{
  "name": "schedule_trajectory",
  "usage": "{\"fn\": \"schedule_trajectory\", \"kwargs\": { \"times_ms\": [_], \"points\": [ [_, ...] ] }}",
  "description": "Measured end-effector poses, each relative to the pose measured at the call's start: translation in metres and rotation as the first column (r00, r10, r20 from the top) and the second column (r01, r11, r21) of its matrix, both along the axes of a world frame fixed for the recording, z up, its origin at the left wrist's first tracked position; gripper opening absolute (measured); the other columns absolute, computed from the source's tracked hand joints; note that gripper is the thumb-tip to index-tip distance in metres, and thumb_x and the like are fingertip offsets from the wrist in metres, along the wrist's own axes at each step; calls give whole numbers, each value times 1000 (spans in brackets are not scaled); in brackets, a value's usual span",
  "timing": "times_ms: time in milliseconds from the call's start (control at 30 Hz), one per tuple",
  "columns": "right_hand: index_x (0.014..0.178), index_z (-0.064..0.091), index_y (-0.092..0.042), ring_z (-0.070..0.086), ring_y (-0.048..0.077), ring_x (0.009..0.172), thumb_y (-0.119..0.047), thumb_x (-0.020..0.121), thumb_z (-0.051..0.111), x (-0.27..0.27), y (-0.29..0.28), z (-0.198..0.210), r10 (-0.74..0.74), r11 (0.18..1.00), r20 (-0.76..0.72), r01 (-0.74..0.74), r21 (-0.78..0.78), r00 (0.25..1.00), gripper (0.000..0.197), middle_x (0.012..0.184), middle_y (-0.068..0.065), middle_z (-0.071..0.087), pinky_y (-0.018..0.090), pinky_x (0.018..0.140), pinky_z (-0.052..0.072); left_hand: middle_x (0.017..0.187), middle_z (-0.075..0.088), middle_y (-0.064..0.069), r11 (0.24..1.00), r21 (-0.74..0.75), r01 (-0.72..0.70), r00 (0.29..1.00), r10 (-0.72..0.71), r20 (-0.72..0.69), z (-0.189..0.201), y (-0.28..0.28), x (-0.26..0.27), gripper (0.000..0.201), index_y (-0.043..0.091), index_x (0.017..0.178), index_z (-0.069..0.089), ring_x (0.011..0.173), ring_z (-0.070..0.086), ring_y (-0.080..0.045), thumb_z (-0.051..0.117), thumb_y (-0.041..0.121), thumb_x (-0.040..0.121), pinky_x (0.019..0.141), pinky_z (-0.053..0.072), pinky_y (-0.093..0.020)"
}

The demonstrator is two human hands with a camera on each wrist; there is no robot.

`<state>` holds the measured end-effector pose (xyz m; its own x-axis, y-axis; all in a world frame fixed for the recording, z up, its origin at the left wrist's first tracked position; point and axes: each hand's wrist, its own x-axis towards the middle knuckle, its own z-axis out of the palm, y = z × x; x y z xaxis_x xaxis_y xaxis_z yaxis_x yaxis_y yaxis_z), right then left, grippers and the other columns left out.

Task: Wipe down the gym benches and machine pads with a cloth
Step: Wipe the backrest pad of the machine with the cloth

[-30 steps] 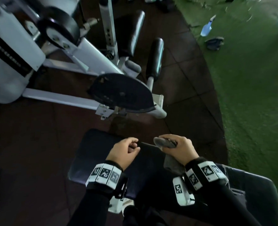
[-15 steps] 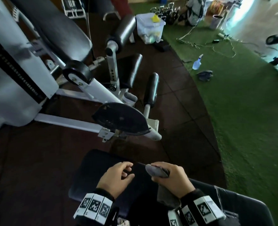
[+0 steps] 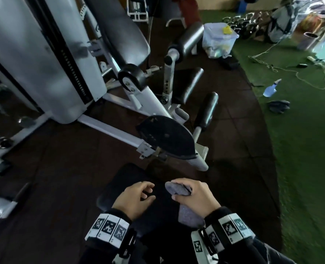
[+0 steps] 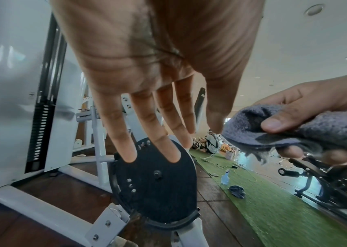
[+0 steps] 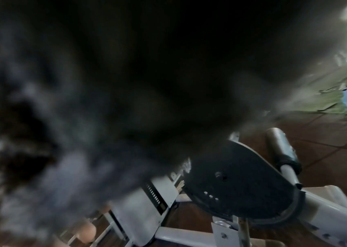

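Observation:
A black padded bench (image 3: 123,180) lies just below me in the head view. My right hand (image 3: 194,195) grips a grey cloth (image 3: 177,188) over the pad; the cloth (image 4: 307,130) also shows in the left wrist view, pinched by the thumb, and it fills most of the right wrist view as a dark blurred mass (image 5: 96,127). My left hand (image 3: 137,199) hovers beside it with fingers (image 4: 123,137) relaxed and spread, holding nothing. Ahead stands a white weight machine (image 3: 43,60) with black roller pads (image 3: 205,111) and a long black back pad (image 3: 119,35).
A black round plate (image 3: 165,140) on the machine's frame sits just beyond the bench. On the green turf to the right lie a blue spray bottle (image 3: 271,89) and a dark rag (image 3: 278,106). A clear plastic bin (image 3: 217,40) and cords lie farther back.
The head view has tilted up, bringing more of the machine and the far room into sight. My left hand's fingers have loosened and moved apart from the right hand, which still holds the cloth.

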<state>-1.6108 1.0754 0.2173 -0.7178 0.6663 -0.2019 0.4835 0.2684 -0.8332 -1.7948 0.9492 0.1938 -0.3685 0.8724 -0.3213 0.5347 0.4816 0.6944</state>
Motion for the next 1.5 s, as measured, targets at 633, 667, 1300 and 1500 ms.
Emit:
{"fn": "schedule_trajectory", "kwargs": {
  "times_ms": [633, 667, 1300, 1500],
  "points": [
    [111, 66, -28, 53, -10, 98, -22, 74, 76, -295, -139, 1, 430, 903, 75, -429, -28, 900, 38, 103, -20, 63, -2, 81, 35, 94, 60, 21, 896, -25, -444, 896, 444, -21, 18, -207, -229, 33, 34, 113, 61, 83, 60, -1, 69, 28, 81, 84, 52, -31],
    [111, 66, -28, 54, -10, 98, -22, 74, 76, -314, -152, 2, 450, 893, 76, -449, -30, 890, 38, 102, -20, 64, -1, 82, 36, 94, 60, 20, 887, -23, -460, 888, 460, -32, 19, -222, -245, 33, 33, 113, 61, 83, 60, -2, 70, 27, 81, 84, 52, -32],
    [111, 68, -26, 53, -20, 92, -23, 73, 78, -516, -175, -16, 440, 898, 138, -436, -63, 887, 39, 104, -17, 67, -5, 79, 31, 96, 59, 20, 859, -90, -505, 859, 510, 51, -1, -263, -444, 31, 36, 112, 60, 87, 60, -3, 67, 31, 82, 87, 51, -33],
    [109, 68, -25, 56, -14, 94, -22, 72, 78, -603, -107, -24, 358, 933, 146, -360, -13, 922, 39, 102, -17, 67, -3, 80, 34, 95, 60, 19, 899, -70, -432, 901, 434, 15, -6, -184, -548, 31, 32, 111, 61, 83, 61, -4, 68, 29, 81, 87, 51, -34]
  ]
}}
